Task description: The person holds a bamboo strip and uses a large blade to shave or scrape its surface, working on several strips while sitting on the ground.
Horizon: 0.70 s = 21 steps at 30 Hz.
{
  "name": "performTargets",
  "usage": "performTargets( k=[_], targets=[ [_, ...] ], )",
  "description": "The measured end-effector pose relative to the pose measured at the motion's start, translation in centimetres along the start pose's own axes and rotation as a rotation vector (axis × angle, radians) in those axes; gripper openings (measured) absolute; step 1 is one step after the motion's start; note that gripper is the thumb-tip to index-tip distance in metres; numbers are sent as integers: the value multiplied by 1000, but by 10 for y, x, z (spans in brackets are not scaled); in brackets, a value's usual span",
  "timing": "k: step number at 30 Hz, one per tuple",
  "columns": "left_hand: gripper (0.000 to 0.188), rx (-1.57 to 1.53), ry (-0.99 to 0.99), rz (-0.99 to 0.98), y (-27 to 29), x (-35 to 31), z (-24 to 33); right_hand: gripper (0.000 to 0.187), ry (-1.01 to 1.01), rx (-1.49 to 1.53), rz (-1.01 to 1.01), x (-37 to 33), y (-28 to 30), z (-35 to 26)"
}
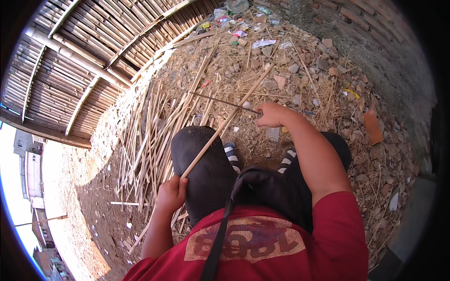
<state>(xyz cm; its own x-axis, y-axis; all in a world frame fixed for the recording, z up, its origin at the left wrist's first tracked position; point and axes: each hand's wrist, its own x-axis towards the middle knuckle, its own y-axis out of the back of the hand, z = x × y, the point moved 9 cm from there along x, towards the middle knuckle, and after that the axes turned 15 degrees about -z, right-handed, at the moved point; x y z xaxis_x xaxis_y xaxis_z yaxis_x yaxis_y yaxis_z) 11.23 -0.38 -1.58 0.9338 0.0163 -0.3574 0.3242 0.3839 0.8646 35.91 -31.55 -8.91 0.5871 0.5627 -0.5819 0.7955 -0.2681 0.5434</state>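
A long pale bamboo strip (211,139) slants up from my left side, across my left knee, toward the rubble ahead. My left hand (170,194) is closed round its near end beside the left thigh. In my right hand (273,114), over the gap between my knees, is a long thin dark knife (219,99), its blade seen nearly edge-on. The blade points left and crosses the strip beyond the left knee; whether the two touch, I cannot tell. My right fingers hide most of the handle.
To the left lies a loose pile of bamboo strips (149,133). Stones, straw and litter cover the ground (300,75) ahead. A bamboo-slat wall (126,33) stands at the upper left, a brick wall (389,51) at the right. A flat reddish tile (373,127) lies near it.
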Motion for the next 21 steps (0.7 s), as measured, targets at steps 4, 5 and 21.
performTargets(
  k=[4, 5, 21],
  targets=[
    [42, 35, 29, -10, 13, 1, 5, 53, -47, 157, 102, -3, 21, 24],
    [43, 38, 43, -28, 11, -1, 5, 53, -17, 106, 131, -5, 20, 20],
    [42, -31, 28, -36, 5, 2, 0, 40, 121, -76, 197, -26, 15, -33]
  ],
)
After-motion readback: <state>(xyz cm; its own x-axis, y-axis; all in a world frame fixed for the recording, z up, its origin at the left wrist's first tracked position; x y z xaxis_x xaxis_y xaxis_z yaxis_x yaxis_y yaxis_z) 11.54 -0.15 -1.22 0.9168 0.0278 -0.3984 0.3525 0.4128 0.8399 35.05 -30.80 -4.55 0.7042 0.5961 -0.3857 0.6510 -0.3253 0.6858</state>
